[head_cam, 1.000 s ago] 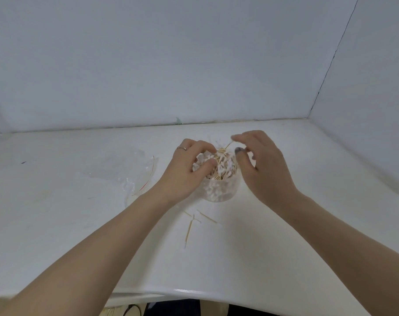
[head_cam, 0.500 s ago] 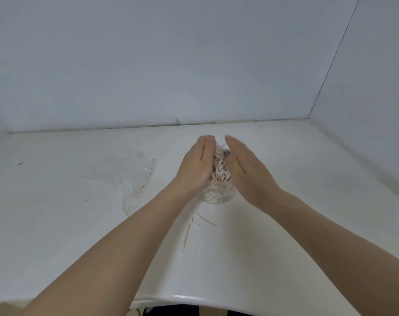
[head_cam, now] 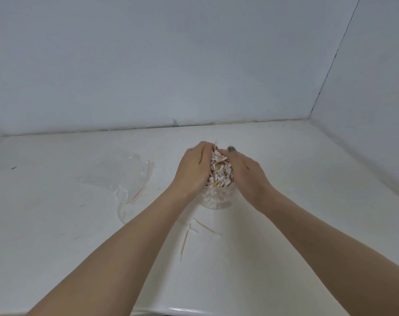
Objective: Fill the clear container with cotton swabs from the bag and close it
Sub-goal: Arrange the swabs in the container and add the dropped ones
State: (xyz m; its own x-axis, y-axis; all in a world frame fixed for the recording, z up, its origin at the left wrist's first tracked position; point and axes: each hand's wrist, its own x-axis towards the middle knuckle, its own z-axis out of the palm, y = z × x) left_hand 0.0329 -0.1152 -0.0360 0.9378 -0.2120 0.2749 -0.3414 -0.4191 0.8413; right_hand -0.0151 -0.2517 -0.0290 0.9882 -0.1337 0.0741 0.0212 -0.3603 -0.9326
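A clear round container stands on the white table, packed with cotton swabs that heap above its rim. My left hand cups the heap from the left and my right hand cups it from the right, so the swabs are squeezed between both palms. The upper part of the container is hidden behind my hands. The flat clear plastic bag with a red seal line lies to the left. No lid is in view.
A few loose swabs lie on the table in front of the container, between my forearms. A grey wall stands behind and another at the right. The table's front edge is near the bottom of the view.
My hands went from spread fingers over the container to flat palms pressed together around the heap of swabs. They now curl tighter around it.
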